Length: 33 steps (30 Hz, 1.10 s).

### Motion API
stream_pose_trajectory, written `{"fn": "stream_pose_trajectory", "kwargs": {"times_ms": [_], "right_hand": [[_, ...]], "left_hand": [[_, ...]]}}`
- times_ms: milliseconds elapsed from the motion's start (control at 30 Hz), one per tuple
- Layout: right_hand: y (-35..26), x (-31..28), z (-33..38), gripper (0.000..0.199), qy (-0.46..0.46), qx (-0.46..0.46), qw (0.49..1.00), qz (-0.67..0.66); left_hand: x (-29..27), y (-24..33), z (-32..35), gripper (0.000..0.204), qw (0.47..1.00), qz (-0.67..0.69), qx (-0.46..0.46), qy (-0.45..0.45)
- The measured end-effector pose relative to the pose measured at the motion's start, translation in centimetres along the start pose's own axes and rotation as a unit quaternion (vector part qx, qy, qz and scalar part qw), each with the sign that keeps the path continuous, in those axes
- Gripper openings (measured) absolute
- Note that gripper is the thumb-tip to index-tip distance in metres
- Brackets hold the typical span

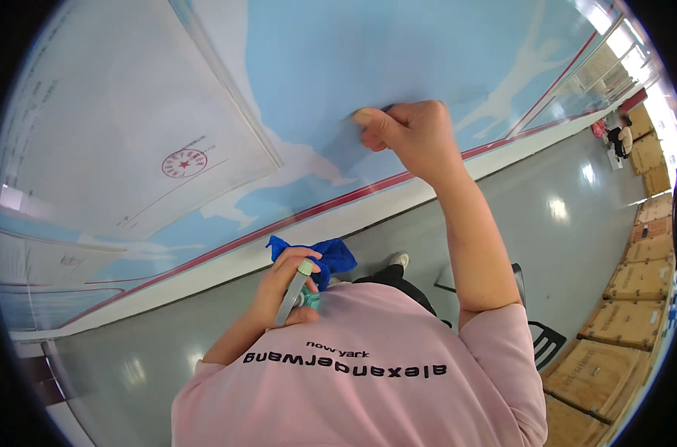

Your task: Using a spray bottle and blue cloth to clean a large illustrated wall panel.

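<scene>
At twelve o'clock of the view, the right hand point(413, 134) presses against the blue wall panel point(368, 67), fingers curled tight with the thumb stretched toward nine o'clock; something dark shows just at the fingertips, too small to tell what it is. Down near six o'clock, the left hand point(282, 287) is clenched around a grey-green tool point(293, 290) with a pale tip, held close to the chest above the pink shirt point(361, 380). A blue cloth point(327, 257) bunches in the same hand, spilling out toward one o'clock of the knuckles. At ten o'clock of the view a white sheet point(122, 134) with a round red stamp hangs on the panel. A red stripe point(264, 227) and a white border run along the panel's lower edge, above the grey floor point(577, 216). Brown cartons point(629, 320) line the floor at three to four o'clock
</scene>
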State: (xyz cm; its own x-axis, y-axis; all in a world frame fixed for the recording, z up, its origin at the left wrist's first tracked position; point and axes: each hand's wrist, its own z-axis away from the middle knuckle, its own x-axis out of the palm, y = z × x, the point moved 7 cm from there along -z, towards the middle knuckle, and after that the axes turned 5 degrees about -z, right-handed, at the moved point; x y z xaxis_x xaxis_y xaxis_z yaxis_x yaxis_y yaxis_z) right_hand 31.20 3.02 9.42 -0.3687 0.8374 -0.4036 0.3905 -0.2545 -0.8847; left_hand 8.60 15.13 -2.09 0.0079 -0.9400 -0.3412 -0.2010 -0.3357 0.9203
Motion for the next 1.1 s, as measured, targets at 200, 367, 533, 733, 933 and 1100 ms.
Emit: {"fn": "stream_pose_trajectory", "kwargs": {"times_ms": [200,367,533,733,933,1100], "right_hand": [[-0.5,0.4,0.2,0.036,-0.023,-0.035,0.999,-0.002],[-0.2,0.3,-0.2,0.032,-0.041,-0.035,0.998,-0.023],[-0.1,-0.2,0.0,0.037,-0.058,0.029,0.994,0.083],[-1.1,-0.3,0.1,0.041,-0.033,0.111,0.983,0.143],[-1.2,0.1,-0.1,0.037,-0.066,0.021,0.996,0.057],[-0.6,0.6,-0.3,0.036,-0.069,0.006,0.996,0.050]], "left_hand": [[-0.2,-0.2,-0.6,0.069,0.999,0.025,-0.020,-0.016],[-0.3,0.1,-0.5,0.069,1.000,0.010,-0.001,-0.024],[0.0,-0.1,0.1,0.071,1.000,0.012,-0.006,-0.014],[-0.1,-0.1,0.0,0.071,1.000,0.006,-0.011,0.000],[-0.2,-0.2,-0.6,0.070,1.000,0.010,0.003,-0.014],[-0.3,0.1,-0.5,0.069,0.999,0.000,0.022,-0.033]]}}
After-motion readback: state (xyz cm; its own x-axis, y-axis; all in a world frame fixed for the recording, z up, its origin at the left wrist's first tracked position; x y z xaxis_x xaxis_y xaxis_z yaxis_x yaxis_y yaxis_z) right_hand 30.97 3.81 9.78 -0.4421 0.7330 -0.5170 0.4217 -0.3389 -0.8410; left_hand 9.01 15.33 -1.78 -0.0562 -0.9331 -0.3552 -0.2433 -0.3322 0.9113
